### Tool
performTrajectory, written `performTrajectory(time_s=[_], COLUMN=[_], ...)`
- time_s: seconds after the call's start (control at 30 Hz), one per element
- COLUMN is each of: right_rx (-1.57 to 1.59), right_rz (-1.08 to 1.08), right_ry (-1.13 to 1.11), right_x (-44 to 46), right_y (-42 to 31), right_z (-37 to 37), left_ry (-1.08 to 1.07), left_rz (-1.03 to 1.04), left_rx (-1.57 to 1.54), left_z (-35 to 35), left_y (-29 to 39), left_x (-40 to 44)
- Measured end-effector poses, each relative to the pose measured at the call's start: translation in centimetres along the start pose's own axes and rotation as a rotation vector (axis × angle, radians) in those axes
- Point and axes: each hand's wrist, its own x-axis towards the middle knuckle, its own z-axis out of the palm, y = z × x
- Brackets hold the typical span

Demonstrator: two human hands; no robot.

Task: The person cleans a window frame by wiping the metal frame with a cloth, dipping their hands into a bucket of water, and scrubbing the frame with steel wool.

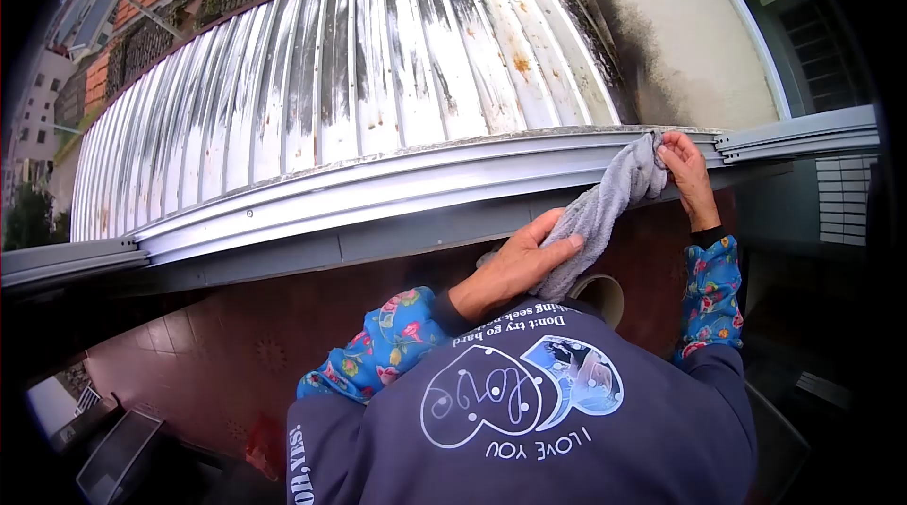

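Grey cloth [609, 203], loosely twisted, slanted between both hands and across near edge of metal rail [378, 186]; left hand [515, 267] gripped lower part, thumb on top, likely to support hanging bulk; right hand [692, 179] pinched upper end at rail, fingertips bent, probably to steady that end; hands sat apart, apparently so cloth stayed stretched out; ribbed roof [331, 80] lay beyond rail
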Motion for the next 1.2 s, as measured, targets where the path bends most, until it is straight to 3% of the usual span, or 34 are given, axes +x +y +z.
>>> performTrajectory(time_s=[0.1,0.17,0.43,0.7,0.83,1.07,1.2], right_rx=[0.171,0.2,0.085,0.264,0.415,0.573,0.536], right_rz=[0.073,0.006,-0.063,-0.112,-0.158,-0.256,-0.342], right_ry=[0.043,0.101,0.236,0.269,0.173,0.069,0.206], right_x=[-2.9,-4.3,-6.2,-5.4,-5.6,-4.6,-4.2], right_y=[-0.9,-0.1,1.6,-1.4,-5.0,-8.9,-9.2], right_z=[-0.1,0.7,2.2,6.8,12.3,21.9,22.5], left_ry=[-0.001,-0.065,-0.188,0.157,0.306,0.583,0.541], left_rz=[-0.016,-0.035,0.02,0.085,0.095,0.073,0.002], left_rx=[0.03,0.084,0.314,0.343,0.415,0.774,1.156], left_z=[-0.8,-0.9,-1.3,-5.5,-7.6,-10.0,-14.6], left_y=[1.4,1.6,0.4,3.7,9.1,18.3,16.3], left_x=[-1.1,-1.2,-1.0,-5.6,-11.2,-17.6,-15.9])
